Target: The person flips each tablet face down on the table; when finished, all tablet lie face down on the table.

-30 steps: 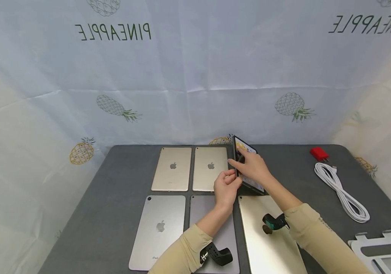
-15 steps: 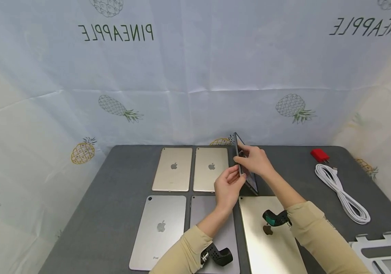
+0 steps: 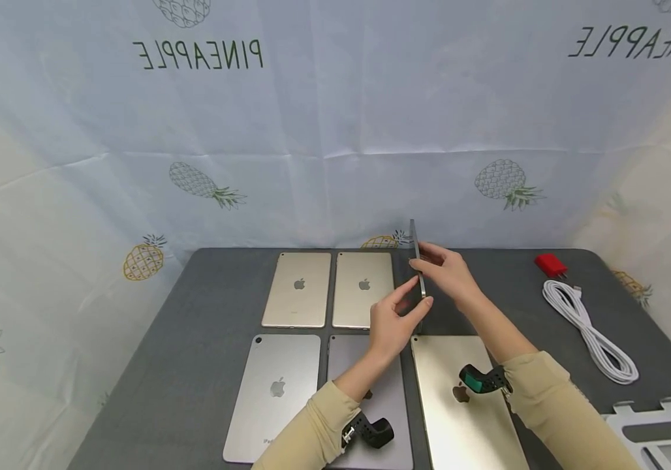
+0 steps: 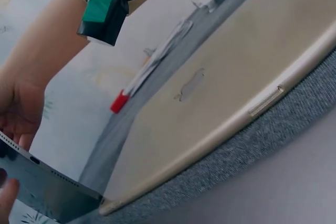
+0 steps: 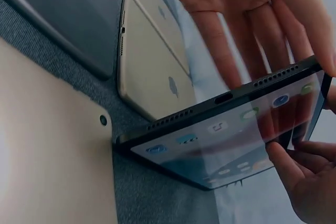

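A dark-edged tablet (image 5: 210, 145) stands upright on its long side between my hands, its lit screen with app icons facing the right wrist view. From the head view the tablet (image 3: 415, 240) shows almost edge-on. My left hand (image 3: 391, 321) pinches its near short edge, thumb on one side and fingers spread along the back. My right hand (image 3: 452, 277) grips it farther along, fingers on the screen side and thumb at the top edge. Just left of it lies a gold tablet (image 3: 362, 307), back up; a larger gold tablet (image 3: 447, 372) lies in front.
Another small gold tablet (image 3: 294, 303), a silver tablet (image 3: 273, 418) and a grey tablet (image 3: 371, 424) lie back up on the dark tabletop (image 3: 153, 378). At right are a red charger (image 3: 549, 264), a coiled white cable (image 3: 588, 333) and a white stand (image 3: 658, 421).
The tablet has turned from leaning with its screen showing to upright and nearly edge-on. Both hands stay on it; the right hand has shifted slightly to the right.
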Available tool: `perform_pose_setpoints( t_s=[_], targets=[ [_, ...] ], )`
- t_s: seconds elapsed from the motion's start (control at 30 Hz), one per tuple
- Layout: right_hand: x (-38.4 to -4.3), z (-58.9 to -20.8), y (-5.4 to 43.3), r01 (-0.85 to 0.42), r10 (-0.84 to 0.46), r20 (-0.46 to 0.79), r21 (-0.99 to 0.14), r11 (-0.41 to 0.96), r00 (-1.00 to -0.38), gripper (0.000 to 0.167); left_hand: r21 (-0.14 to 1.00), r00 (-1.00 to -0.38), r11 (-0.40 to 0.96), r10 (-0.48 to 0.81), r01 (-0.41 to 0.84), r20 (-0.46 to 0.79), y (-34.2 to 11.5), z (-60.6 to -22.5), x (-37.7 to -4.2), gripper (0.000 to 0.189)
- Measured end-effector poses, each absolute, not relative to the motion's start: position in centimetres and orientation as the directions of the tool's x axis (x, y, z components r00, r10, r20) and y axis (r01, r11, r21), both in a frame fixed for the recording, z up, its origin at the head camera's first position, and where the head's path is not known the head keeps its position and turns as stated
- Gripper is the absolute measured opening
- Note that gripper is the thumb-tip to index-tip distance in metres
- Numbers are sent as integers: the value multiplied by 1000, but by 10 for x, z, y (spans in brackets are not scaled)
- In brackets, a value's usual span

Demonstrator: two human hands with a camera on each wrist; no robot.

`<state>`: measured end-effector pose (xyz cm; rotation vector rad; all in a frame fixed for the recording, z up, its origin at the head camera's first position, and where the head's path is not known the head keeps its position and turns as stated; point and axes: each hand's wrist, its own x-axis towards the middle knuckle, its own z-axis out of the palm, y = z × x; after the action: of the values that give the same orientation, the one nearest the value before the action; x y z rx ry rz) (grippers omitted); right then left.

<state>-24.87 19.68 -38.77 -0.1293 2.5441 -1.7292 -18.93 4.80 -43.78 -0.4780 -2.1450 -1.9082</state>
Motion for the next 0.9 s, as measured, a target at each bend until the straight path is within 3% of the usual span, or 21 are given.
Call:
perform_pose_setpoints(
  t_s=[0.2,0.43,0.9],
  targets=[
    [-246,-393,207,-21,-114,-17,-948,317,-993,72,963,-956,142,220,230,196,49,-448,-188,69],
    [-239,-394,218,-2,-71,-21,-950,312,-997,71,956,-959,254,274,147,75,51,-454,-186,71],
    [-225,-400,245,13,71,6,-966,260,-997,62,937,-949,317,311,149,46,58,-460,-187,66]
  ],
)
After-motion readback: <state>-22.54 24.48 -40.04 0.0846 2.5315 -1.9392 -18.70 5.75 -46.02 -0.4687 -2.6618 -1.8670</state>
